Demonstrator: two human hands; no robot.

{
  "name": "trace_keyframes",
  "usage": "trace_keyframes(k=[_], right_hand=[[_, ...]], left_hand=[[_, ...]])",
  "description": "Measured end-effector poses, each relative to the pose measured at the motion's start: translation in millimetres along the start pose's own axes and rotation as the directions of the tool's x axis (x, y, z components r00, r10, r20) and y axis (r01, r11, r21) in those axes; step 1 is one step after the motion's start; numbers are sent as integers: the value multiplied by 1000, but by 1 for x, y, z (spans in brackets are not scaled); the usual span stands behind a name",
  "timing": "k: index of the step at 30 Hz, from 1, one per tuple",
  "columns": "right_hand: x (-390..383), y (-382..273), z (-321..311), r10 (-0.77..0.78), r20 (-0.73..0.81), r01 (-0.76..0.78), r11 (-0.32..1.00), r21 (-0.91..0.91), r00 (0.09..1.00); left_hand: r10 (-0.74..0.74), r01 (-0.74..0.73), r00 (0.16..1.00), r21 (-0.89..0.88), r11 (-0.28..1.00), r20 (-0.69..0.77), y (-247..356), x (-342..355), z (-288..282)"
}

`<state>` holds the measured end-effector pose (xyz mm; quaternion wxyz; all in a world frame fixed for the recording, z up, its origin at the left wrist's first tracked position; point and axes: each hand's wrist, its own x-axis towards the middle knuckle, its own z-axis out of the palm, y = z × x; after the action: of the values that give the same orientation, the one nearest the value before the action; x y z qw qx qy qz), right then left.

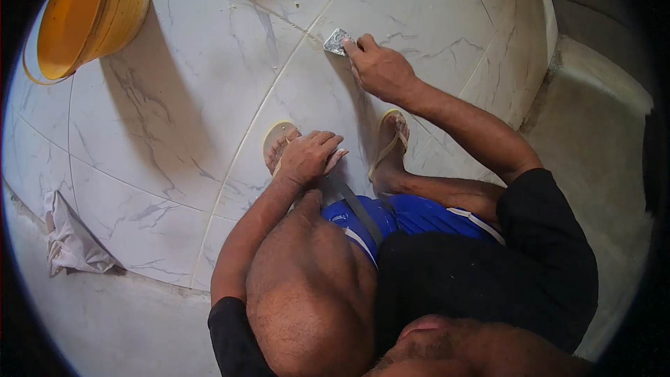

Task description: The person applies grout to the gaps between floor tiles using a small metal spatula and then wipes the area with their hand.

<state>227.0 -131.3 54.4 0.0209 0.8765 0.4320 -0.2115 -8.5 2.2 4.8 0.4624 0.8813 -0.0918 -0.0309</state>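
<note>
My right hand (380,66) is stretched forward over the marbled white floor tiles (202,91). Its fingers pinch a small flat silvery square piece (336,41) with a blotchy, shiny surface. This piece is at a joint between tiles; whether it touches the floor I cannot tell. Closer to me, my left hand (307,157) hangs in front of my bent knee, above my sandalled left foot (279,146). Its fingers are curled, and something whitish shows at their tips, perhaps a residue or a small item. The palm is hidden.
A yellow bucket (129,10) with a wire handle stands at the far left. A crumpled whitish bag (73,241) lies at the left edge of the tiles. Grey concrete (593,126) borders the right side. My right foot (392,136) stands between my hands and that border.
</note>
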Motion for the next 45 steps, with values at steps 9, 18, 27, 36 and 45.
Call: trace_keyframes(k=[9,18,27,36,45], right_hand=[[-47,21,-1,-49,48,49,999,9,998],[1,27,-1,-329,-121,307,937,-167,937],[-33,85,3,-362,-101,353,930,-99,926],[33,9,-9,-335,-163,324,942,-87,928],[6,38,-8,-365,-57,351,920,-174,929]], left_hand=[[-41,44,997,-43,998,60,0,0,2],[-52,54,998,-27,998,44,1,-2,1],[9,-9,1000,-12,1000,-10,1,0,1],[-45,45,999,-40,998,21,2,1,4],[-56,58,998,-44,997,40,3,2,-1]])
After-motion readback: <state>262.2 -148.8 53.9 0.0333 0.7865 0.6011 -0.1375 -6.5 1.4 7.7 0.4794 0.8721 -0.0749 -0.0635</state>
